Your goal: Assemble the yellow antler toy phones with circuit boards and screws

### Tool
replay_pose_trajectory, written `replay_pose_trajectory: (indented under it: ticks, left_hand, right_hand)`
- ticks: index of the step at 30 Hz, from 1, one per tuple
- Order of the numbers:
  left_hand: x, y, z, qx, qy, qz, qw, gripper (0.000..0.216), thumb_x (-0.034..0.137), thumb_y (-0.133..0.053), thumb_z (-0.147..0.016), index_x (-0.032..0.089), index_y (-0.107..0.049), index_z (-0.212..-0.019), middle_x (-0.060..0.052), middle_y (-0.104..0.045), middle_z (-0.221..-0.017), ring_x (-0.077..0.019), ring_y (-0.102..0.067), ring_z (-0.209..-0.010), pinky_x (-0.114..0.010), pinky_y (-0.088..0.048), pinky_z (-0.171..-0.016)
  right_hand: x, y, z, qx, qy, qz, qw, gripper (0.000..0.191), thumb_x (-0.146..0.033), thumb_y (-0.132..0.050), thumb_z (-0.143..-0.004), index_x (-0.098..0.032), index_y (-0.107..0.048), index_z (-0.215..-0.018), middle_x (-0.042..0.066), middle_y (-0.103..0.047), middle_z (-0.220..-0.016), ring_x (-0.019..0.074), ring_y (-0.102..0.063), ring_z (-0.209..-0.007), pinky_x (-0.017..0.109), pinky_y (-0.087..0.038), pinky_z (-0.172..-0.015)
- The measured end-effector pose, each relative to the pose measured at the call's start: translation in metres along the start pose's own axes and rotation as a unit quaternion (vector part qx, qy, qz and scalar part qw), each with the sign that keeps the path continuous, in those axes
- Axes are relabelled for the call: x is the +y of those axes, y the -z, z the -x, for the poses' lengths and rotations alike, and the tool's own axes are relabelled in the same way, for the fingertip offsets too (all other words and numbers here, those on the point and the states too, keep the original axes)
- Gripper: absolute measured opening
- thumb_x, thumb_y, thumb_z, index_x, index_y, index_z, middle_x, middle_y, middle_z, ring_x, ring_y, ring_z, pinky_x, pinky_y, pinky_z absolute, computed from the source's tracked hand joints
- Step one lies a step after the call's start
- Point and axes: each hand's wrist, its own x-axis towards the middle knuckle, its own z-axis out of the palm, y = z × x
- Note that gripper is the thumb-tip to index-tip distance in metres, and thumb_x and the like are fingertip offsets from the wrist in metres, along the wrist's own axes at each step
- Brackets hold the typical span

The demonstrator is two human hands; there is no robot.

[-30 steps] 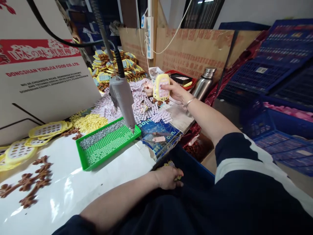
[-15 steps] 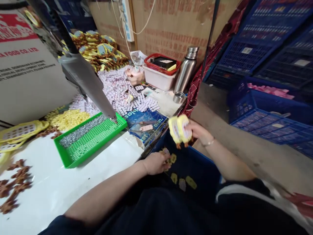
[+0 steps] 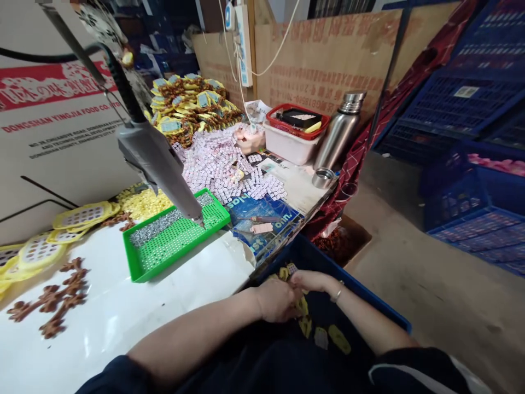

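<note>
My left hand (image 3: 279,298) and my right hand (image 3: 314,280) meet just inside the near edge of a dark blue crate (image 3: 365,295). The left fingers are curled downward, hiding whatever is in them. My right hand, with a band at its wrist, points left; its fingertips overlap the left hand and touch the small yellow pieces there. A yellow piece with a dotted pale face (image 3: 292,268) sticks up beside the right fingers. Lower in the crate lie several flat yellow pieces (image 3: 339,339) and a pale one (image 3: 321,338).
On the table are a green perforated tray (image 3: 141,268) of small screws, a hanging grey electric screwdriver (image 3: 164,169), brown parts (image 3: 51,298), a pile of pale dotted pieces (image 3: 213,158), yellow-brown assemblies (image 3: 188,104) and a steel flask (image 3: 340,131). Blue crates (image 3: 476,202) stand at the right.
My right hand has come down and left from above the crate's edge to meet the left hand. The two yellow pieces it held up are no longer seen raised. The view has shifted.
</note>
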Motion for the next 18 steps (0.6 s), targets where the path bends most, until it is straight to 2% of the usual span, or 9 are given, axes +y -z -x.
replay_pose_trajectory:
  ticks: [3,6,9,11,12,13,14,16,18]
  left_hand:
    - [0.001,0.005,-0.002,0.065,0.018,0.015,0.998,0.029,0.031,-0.055,-0.090,0.014,-0.060,-0.113,-0.014,-0.064,-0.118,-0.0272,-0.061,-0.112,-0.038,-0.049,-0.094]
    - [-0.001,0.011,-0.002,0.113,0.043,0.040,0.992,0.031,0.030,-0.046,-0.095,0.014,-0.057,-0.118,-0.014,-0.065,-0.117,-0.0241,-0.062,-0.109,-0.035,-0.050,-0.091]
    - [-0.005,0.013,-0.001,0.057,0.003,0.055,0.997,0.034,0.035,-0.057,-0.089,0.017,-0.061,-0.118,-0.010,-0.069,-0.112,-0.0248,-0.066,-0.101,-0.033,-0.053,-0.085]
    - [-0.007,0.012,-0.002,0.009,-0.028,0.066,0.997,0.041,0.038,-0.060,-0.088,0.016,-0.060,-0.122,-0.012,-0.067,-0.118,-0.0278,-0.065,-0.107,-0.035,-0.053,-0.087]
    - [-0.008,0.011,-0.003,-0.008,-0.037,0.071,0.997,0.043,0.038,-0.059,-0.088,0.014,-0.058,-0.125,-0.014,-0.066,-0.121,-0.0288,-0.064,-0.110,-0.036,-0.052,-0.089]
    - [-0.010,0.011,-0.003,-0.018,-0.039,0.074,0.996,0.045,0.038,-0.059,-0.089,0.013,-0.057,-0.127,-0.015,-0.065,-0.123,-0.0294,-0.063,-0.112,-0.037,-0.052,-0.091]
    - [-0.011,0.010,-0.003,-0.021,-0.038,0.076,0.996,0.046,0.038,-0.058,-0.089,0.014,-0.056,-0.128,-0.015,-0.065,-0.124,-0.0293,-0.063,-0.113,-0.037,-0.052,-0.091]
    - [-0.013,0.010,-0.004,-0.020,-0.037,0.075,0.996,0.046,0.038,-0.058,-0.090,0.015,-0.055,-0.129,-0.014,-0.064,-0.124,-0.0285,-0.063,-0.113,-0.036,-0.051,-0.091]
    - [-0.013,0.010,-0.004,-0.015,-0.044,0.066,0.997,0.044,0.038,-0.056,-0.090,0.016,-0.054,-0.129,-0.013,-0.064,-0.125,-0.0278,-0.064,-0.110,-0.034,-0.052,-0.088]
  right_hand:
    - [-0.052,0.038,0.010,-0.066,0.030,0.085,0.994,0.007,-0.014,-0.069,-0.076,-0.010,-0.066,-0.072,-0.006,-0.057,-0.058,0.0050,-0.051,-0.056,0.018,-0.043,-0.061]
    - [-0.106,0.064,0.016,-0.119,0.034,0.149,0.981,0.017,-0.026,-0.069,-0.073,-0.009,-0.070,-0.076,-0.002,-0.063,-0.059,0.0070,-0.056,-0.053,0.019,-0.044,-0.058]
    - [-0.161,0.072,0.013,-0.142,0.064,0.188,0.970,0.027,-0.035,-0.065,-0.078,-0.011,-0.071,-0.088,0.002,-0.069,-0.068,0.0096,-0.062,-0.058,0.022,-0.049,-0.062]
    - [-0.200,0.074,0.000,-0.066,0.130,0.270,0.952,0.025,-0.031,-0.056,-0.087,-0.013,-0.069,-0.099,0.004,-0.072,-0.080,0.0101,-0.066,-0.069,0.023,-0.051,-0.071]
    - [-0.221,0.077,-0.010,0.037,0.172,0.350,0.920,0.024,-0.027,-0.051,-0.091,-0.013,-0.069,-0.099,0.005,-0.072,-0.084,0.0103,-0.066,-0.074,0.023,-0.051,-0.074]
    - [-0.240,0.082,-0.022,0.198,0.188,0.427,0.862,0.023,-0.026,-0.049,-0.094,-0.015,-0.069,-0.097,0.004,-0.072,-0.088,0.0105,-0.066,-0.080,0.023,-0.051,-0.079]
    - [-0.258,0.088,-0.035,0.276,0.188,0.446,0.830,0.024,-0.022,-0.047,-0.095,-0.014,-0.068,-0.102,0.007,-0.071,-0.103,0.0128,-0.064,-0.096,0.026,-0.048,-0.090]
    - [-0.287,0.103,-0.063,0.363,0.153,0.463,0.794,0.023,-0.019,-0.048,-0.095,-0.010,-0.065,-0.107,0.013,-0.065,-0.116,0.0185,-0.059,-0.111,0.035,-0.045,-0.099]
    - [-0.305,0.120,-0.086,0.411,0.109,0.472,0.772,0.026,-0.026,-0.056,-0.093,-0.010,-0.062,-0.112,0.013,-0.062,-0.119,0.0214,-0.059,-0.112,0.042,-0.048,-0.098]
